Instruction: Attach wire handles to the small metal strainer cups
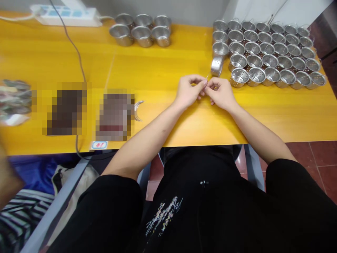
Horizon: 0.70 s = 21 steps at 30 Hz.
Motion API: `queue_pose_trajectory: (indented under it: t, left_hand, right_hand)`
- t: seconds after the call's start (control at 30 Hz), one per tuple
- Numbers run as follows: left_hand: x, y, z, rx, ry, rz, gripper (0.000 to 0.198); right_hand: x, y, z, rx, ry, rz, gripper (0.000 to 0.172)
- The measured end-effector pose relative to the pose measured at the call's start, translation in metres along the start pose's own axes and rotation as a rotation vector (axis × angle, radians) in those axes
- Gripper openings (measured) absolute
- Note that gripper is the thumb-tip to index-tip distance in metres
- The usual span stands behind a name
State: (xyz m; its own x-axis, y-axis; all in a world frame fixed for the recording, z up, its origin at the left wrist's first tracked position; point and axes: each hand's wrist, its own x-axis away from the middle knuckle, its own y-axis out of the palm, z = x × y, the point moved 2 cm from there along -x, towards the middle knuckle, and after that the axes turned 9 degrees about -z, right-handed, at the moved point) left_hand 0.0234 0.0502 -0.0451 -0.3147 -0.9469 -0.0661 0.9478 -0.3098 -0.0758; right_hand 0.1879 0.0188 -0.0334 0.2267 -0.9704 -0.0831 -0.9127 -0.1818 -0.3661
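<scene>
My left hand [188,92] and my right hand [221,93] meet over the yellow table [163,66], fingertips pinched together. Between them is a thin metal wire [207,76], too small to make out clearly. Just beyond my fingers a small steel cup [217,65] lies on its side. To its right stand several rows of perforated steel strainer cups [268,52], upright and packed close.
Several plain steel cups [142,31] stand in a group at the back centre. A white power strip [65,14] with a dark cable [76,52] lies at the back left. Curved wire handles [138,109] sit left of my arm, beside blurred patches.
</scene>
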Motion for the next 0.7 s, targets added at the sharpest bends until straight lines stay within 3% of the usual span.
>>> queue_pose_trajectory:
  t: [0.7]
  left_hand:
    - [0.0011,0.0028,0.0048,-0.020,-0.037,-0.009,0.022]
  right_hand:
    - [-0.0033,-0.0087,0.0058,0.067,0.010,-0.002,0.035]
